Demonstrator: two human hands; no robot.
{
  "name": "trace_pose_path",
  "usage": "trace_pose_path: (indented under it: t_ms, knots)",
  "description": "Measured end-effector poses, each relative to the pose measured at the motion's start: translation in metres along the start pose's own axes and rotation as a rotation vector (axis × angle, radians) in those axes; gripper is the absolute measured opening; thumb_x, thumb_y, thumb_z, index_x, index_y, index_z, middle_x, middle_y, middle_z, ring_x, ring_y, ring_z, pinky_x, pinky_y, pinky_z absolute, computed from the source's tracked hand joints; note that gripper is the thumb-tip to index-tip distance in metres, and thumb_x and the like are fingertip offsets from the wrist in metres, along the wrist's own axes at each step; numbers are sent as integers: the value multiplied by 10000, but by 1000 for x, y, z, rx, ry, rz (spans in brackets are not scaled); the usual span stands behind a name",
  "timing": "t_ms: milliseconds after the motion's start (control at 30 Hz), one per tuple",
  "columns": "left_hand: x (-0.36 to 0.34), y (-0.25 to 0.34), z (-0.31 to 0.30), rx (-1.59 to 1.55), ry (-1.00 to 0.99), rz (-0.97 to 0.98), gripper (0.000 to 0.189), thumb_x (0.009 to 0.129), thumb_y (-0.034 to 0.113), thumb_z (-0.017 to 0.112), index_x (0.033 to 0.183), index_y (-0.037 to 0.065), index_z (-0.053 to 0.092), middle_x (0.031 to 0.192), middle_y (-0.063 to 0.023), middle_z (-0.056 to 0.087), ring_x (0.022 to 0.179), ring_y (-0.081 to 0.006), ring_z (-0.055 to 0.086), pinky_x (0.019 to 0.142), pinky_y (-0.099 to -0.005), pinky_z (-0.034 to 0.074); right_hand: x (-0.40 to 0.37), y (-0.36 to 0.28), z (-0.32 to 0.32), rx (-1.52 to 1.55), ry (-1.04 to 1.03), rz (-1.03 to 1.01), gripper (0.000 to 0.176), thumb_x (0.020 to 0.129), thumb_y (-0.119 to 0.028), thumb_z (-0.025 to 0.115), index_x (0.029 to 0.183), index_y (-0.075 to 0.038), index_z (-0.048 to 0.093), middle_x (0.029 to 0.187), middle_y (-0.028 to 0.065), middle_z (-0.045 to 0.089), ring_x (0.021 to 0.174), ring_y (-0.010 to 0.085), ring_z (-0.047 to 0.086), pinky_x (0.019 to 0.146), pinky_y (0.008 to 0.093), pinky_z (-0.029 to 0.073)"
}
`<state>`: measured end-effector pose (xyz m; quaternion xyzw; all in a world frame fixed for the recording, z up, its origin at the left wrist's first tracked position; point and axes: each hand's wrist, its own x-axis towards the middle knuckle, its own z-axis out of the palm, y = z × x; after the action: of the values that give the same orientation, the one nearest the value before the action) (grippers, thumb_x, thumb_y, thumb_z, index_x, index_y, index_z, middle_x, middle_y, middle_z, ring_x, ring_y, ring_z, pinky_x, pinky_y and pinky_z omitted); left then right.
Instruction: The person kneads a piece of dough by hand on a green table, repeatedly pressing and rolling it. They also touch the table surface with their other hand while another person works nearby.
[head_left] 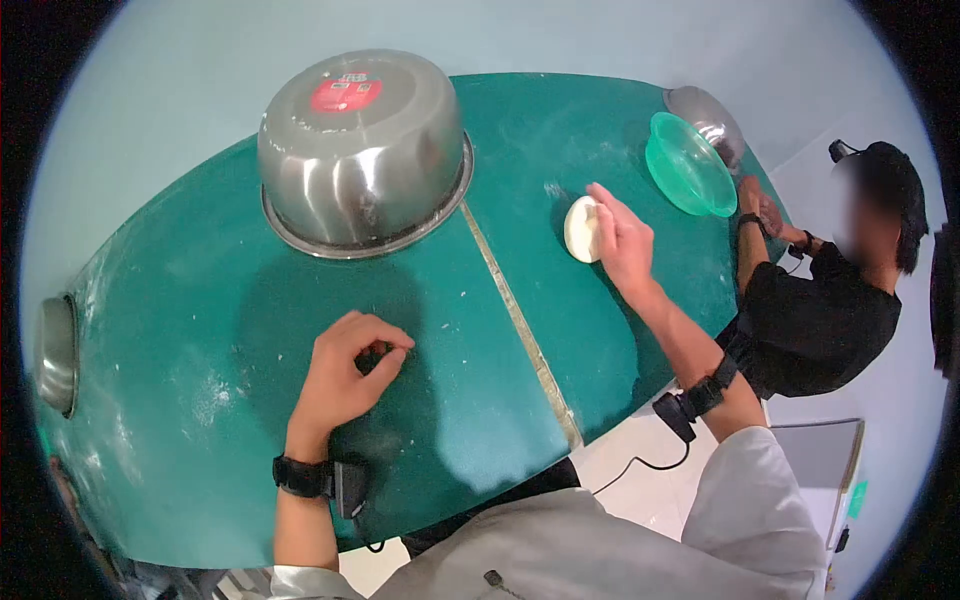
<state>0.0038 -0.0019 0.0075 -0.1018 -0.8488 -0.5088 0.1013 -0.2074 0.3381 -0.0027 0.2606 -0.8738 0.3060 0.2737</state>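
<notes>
A pale, round piece like dough (581,230) is right of the strip on the green table, against the fingers of my right hand (626,245). That hand grips its right edge; whether the piece touches the tabletop is unclear. My left hand (352,370) is over the table below the big upturned steel basin (360,160), its thumb and forefinger tips together and the other fingers curled. Nothing shows in its pinch, but the inside of the hand is hidden. Each wrist wears a black strap with a small device.
A translucent green bowl (690,165) and a steel bowl (712,120) are at the back right, near a person in black (825,310) with both hands at the table edge. A small steel bowl (57,355) stands far left. A pale strip (520,325) crosses the green table (180,280).
</notes>
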Motion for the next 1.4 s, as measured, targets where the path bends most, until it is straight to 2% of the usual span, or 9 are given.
trace_pose_path:
  t_ms: [200,400,500,600,800,900,967,1300,1400]
  knots:
    - [-1,-1,-1,-34,-10,-27,115,823,25,708,929,68,725,848,-44,695,755,-198,593,676,-311,486,18,-15,-33,-201,-257,88,329,1025,-288,501,1195,-86,698,1077,123,702,981,322,679,866,396,533]
    - [0,-1,-2,-16,-7,-16,119,814,26,714,924,68,725,855,-49,701,753,-209,592,683,-320,486,34,-22,8,-84,-155,-405,348,948,-386,581,1158,-136,701,1108,162,676,995,358,650,849,441,528]
    - [4,0,-1,-38,-19,-66,118,807,24,718,917,65,722,856,-60,705,766,-223,602,690,-325,487,44,-43,18,-9,-413,-170,475,1009,-465,421,1112,-106,714,897,122,716,851,331,682,802,447,517]
    - [4,-1,-2,-24,-9,-42,128,788,9,716,905,63,720,856,-66,707,786,-228,613,696,-327,489,70,-54,44,-258,-608,133,500,1027,-483,411,1040,-98,730,888,253,708,867,478,678,810,555,532]
    - [8,4,0,-9,-32,-24,166,754,-14,704,900,61,721,874,-56,709,795,-225,615,700,-324,484,92,-6,63,-163,-285,270,615,1044,-502,326,926,-59,737,922,274,703,890,506,659,832,578,517]
    - [3,4,-2,22,-9,-31,147,777,-5,701,906,61,723,876,-49,705,790,-215,608,698,-317,481,86,0,63,-117,-111,357,652,1038,-538,333,854,-59,735,788,152,712,851,397,669,816,477,496]
    - [2,1,-1,-14,-4,-59,123,802,6,698,911,57,723,875,-43,702,785,-200,602,693,-312,480,77,1,51,-40,-159,426,639,1049,-497,277,913,-82,744,958,226,721,978,468,658,902,542,489]
    - [-5,-8,-2,-29,-12,-67,122,823,37,740,939,69,722,885,-40,667,781,-174,592,679,-292,459,35,6,-13,293,-362,112,449,1071,-354,367,1126,-68,709,1139,125,705,1048,375,636,967,442,469]
    - [-3,-10,1,-28,9,-6,110,823,39,739,926,70,718,858,-44,665,763,-184,584,674,-302,455,47,-13,-34,-150,-597,-154,373,1015,-378,503,1113,-88,715,1097,119,692,1072,331,628,980,412,464]
